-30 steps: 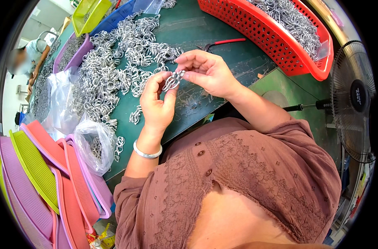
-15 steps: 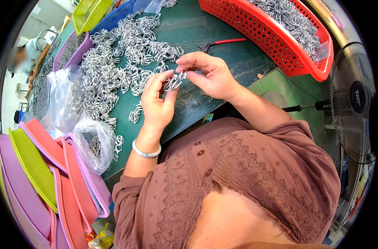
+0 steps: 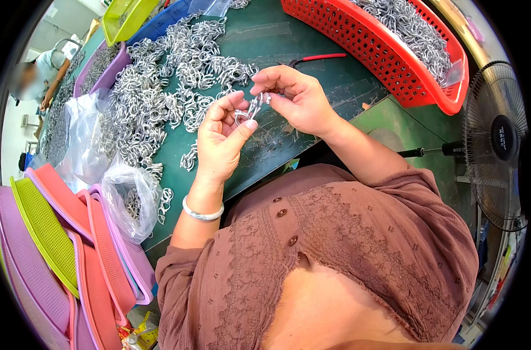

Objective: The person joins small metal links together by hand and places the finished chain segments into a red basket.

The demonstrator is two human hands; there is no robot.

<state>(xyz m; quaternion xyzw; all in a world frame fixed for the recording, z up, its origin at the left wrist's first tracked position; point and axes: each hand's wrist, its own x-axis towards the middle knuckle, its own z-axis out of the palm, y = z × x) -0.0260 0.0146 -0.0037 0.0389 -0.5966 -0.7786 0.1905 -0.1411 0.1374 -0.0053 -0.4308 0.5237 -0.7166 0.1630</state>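
Between my two hands is a small cluster of silvery metal rings, held above the near edge of the table. My left hand is closed on its lower left part, with the thumb across the rings. My right hand pinches the upper right end between thumb and forefinger. Just beyond and to the left of my hands, a large heap of similar metal rings covers the green table. How the held rings are joined is too small to make out.
Red-handled pliers lie beyond my right hand. A red perforated basket full of rings stands at the far right, near a black fan. Stacked plastic baskets and a clear bag are at left. Another person works far left.
My left fingers have loosened and spread somewhat, and its thumb has shifted over the rings. The cluster is turned more upright. My right hand has moved slightly, still pinching its end.
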